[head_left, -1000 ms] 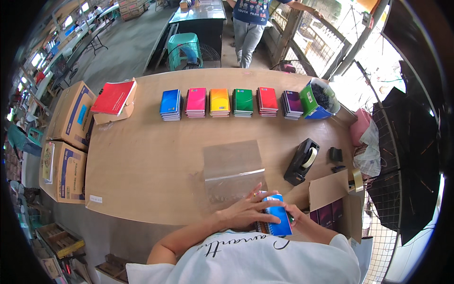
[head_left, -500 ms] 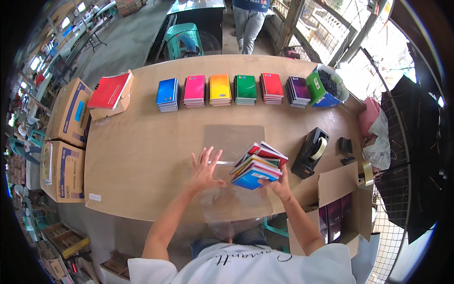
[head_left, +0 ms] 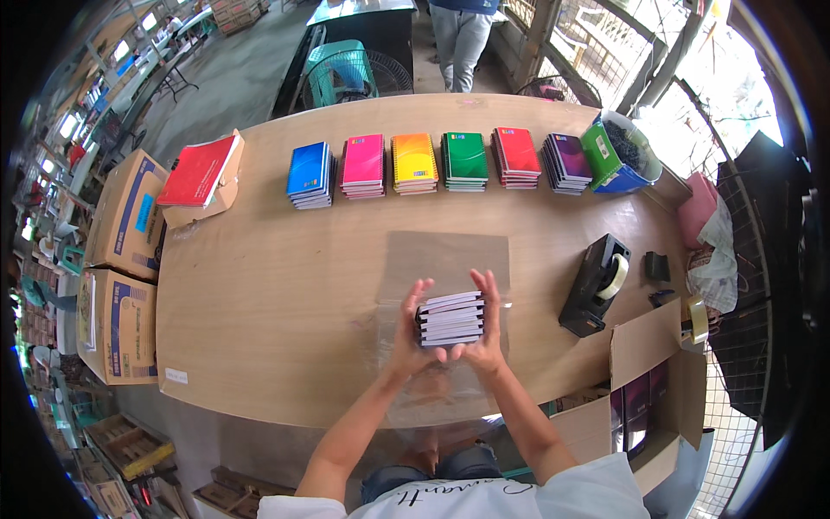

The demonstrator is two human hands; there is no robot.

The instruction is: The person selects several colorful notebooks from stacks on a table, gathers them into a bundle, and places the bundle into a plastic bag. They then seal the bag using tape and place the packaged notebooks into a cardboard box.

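Observation:
Between my two palms I hold a stack of small notebooks [head_left: 451,319], their white page edges facing up. My left hand [head_left: 410,333] presses the stack's left side, and my right hand [head_left: 486,324] presses its right side; the thumbs meet at the near end. Beneath the hands, a clear plastic bag [head_left: 398,381] lies flat on the table. Farther back stands a row of notebook piles: blue [head_left: 309,170], pink [head_left: 363,159], yellow [head_left: 414,159], green [head_left: 465,158], red [head_left: 517,154] and purple [head_left: 570,159].
A black tape dispenser [head_left: 592,290] stands to the right. Past the piles sits a green and blue container [head_left: 605,160]. An opened carton [head_left: 644,346] is at the lower right. Two cartons [head_left: 121,320] and a red book [head_left: 201,173] are on the left. A person [head_left: 458,43] stands beyond the table.
The fanned notebooks, held in my right hand alone before, are now squared together and turned page edges up. My left hand has come in from the left to grip them too.

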